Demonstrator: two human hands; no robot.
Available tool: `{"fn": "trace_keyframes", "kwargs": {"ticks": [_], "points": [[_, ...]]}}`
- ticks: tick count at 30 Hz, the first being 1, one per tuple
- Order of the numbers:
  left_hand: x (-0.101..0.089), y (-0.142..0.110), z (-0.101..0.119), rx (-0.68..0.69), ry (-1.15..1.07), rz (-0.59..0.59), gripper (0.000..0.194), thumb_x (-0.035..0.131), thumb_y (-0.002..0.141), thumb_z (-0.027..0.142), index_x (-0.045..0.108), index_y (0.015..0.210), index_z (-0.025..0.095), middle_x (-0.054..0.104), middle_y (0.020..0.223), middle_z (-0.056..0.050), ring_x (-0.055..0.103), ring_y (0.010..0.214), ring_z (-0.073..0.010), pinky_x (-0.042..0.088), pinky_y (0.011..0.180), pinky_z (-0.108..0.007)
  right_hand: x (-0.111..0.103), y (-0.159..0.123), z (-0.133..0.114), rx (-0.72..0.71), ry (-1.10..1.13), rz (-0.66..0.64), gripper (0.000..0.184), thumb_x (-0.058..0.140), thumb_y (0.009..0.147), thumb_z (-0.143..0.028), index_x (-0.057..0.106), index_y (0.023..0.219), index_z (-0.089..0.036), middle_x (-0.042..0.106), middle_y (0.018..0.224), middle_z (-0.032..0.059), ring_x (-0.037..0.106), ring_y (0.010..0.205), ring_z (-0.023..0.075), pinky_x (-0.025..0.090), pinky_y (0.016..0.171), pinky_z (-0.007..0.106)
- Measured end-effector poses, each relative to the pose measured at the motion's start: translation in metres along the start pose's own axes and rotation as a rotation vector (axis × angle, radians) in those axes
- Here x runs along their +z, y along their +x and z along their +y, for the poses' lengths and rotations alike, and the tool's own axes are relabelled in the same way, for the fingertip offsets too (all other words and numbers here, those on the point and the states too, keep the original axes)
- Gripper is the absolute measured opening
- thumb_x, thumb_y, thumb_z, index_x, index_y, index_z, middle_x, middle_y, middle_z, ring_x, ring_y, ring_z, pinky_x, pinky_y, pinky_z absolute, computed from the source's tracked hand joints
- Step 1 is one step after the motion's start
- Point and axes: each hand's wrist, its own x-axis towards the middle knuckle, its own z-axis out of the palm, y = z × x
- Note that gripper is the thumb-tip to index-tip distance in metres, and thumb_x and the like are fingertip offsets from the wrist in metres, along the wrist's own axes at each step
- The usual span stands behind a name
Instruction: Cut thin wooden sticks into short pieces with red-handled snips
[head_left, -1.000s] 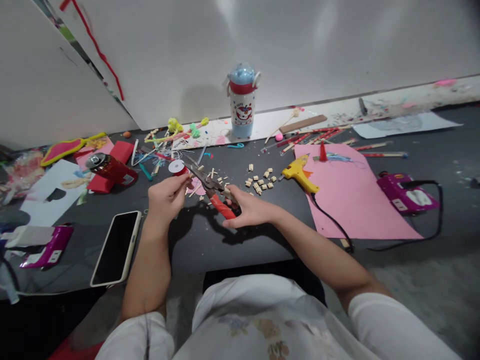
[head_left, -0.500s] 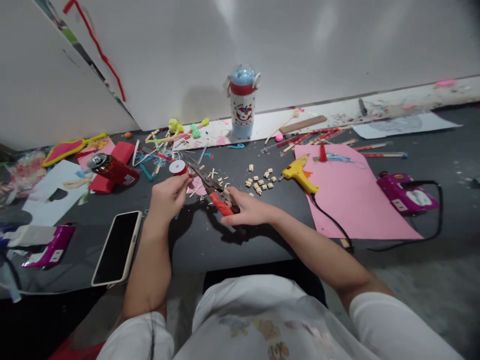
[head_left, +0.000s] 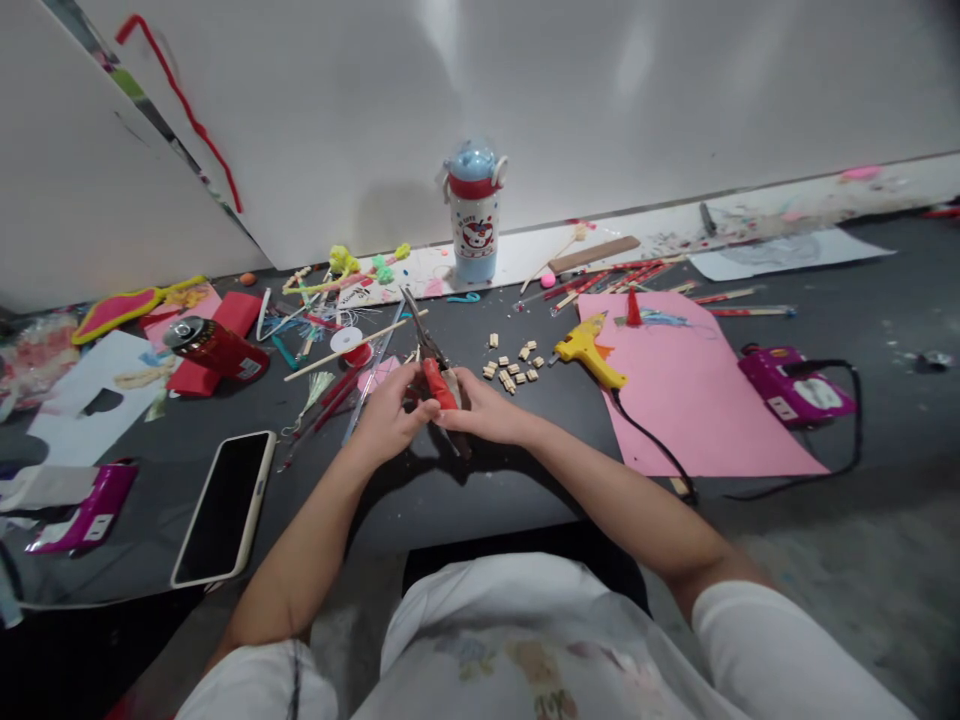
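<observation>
Both hands meet over the dark table, just in front of my body. My right hand (head_left: 484, 410) is closed around the red handles of a pair of cutting pliers (head_left: 433, 365), whose metal jaws point away from me. My left hand (head_left: 390, 418) is closed against the left handle of the same pliers. A thin wooden stick (head_left: 352, 345) lies on the table just left of the jaws. Small cut wooden pieces (head_left: 514, 365) are scattered to the right of the jaws.
A phone (head_left: 223, 505) lies at the near left. A yellow glue gun (head_left: 589, 345) rests on pink paper (head_left: 675, 390), with a purple device (head_left: 795, 385) and cable further right. A red can (head_left: 214, 345), a ribbon spool (head_left: 349, 342) and a blue-capped bottle (head_left: 472, 215) stand behind.
My left hand has moved right from the stick near the spool and joined my right hand on the pliers' handles. The pliers have swung from slanting left to pointing away.
</observation>
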Motion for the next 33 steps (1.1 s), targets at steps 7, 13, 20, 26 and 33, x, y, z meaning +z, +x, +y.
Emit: {"fn": "trace_keyframes", "kwargs": {"ticks": [7, 13, 20, 26, 33], "points": [[0.013, -0.001, -0.006, -0.117, -0.249, 0.064, 0.075, 0.062, 0.069, 0.066, 0.046, 0.124, 0.017, 0.052, 0.125, -0.017, 0.055, 0.113, -0.0274, 0.051, 0.086, -0.039, -0.001, -0.002, -0.006, -0.031, 0.068, 0.004, 0.056, 0.069, 0.069, -0.044, 0.038, 0.107, -0.016, 0.051, 0.093, 0.0023, 0.052, 0.080, 0.0139, 0.047, 0.074, 0.032], [0.010, 0.000, 0.003, -0.165, -0.331, -0.128, 0.065, 0.062, 0.072, 0.061, 0.051, 0.118, 0.016, 0.061, 0.112, -0.014, 0.062, 0.101, -0.0255, 0.052, 0.083, -0.038, 0.003, -0.004, -0.007, -0.040, -0.004, -0.063, 0.063, 0.069, 0.069, -0.040, 0.036, 0.117, -0.016, 0.052, 0.093, 0.0022, 0.052, 0.079, 0.0145, 0.048, 0.075, 0.034], [0.017, 0.001, 0.009, -0.120, -0.467, -0.169, 0.077, 0.061, 0.064, 0.071, 0.052, 0.118, 0.017, 0.061, 0.117, -0.016, 0.062, 0.099, -0.0271, 0.050, 0.086, -0.040, 0.008, -0.004, -0.008, -0.080, -0.006, -0.143, 0.071, 0.068, 0.070, -0.039, 0.029, 0.125, -0.015, 0.052, 0.098, 0.0047, 0.055, 0.091, 0.0188, 0.048, 0.084, 0.038], [0.025, 0.001, 0.003, -0.186, -0.551, -0.113, 0.060, 0.068, 0.065, 0.056, 0.057, 0.111, 0.019, 0.064, 0.115, -0.013, 0.063, 0.099, -0.0251, 0.049, 0.087, -0.038, 0.009, -0.003, -0.005, -0.115, -0.059, -0.117, 0.062, 0.068, 0.069, -0.038, 0.038, 0.118, -0.014, 0.050, 0.115, 0.0117, 0.051, 0.109, 0.0248, 0.044, 0.095, 0.045], [0.026, 0.000, 0.000, -0.193, -0.518, -0.068, 0.055, 0.068, 0.064, 0.052, 0.058, 0.107, 0.017, 0.066, 0.111, -0.012, 0.064, 0.091, -0.0232, 0.051, 0.080, -0.036, 0.010, -0.003, -0.003, -0.141, -0.027, -0.133, 0.080, 0.065, 0.070, -0.041, 0.027, 0.132, -0.008, 0.040, 0.130, 0.0178, 0.041, 0.125, 0.0262, 0.034, 0.105, 0.045]]}}
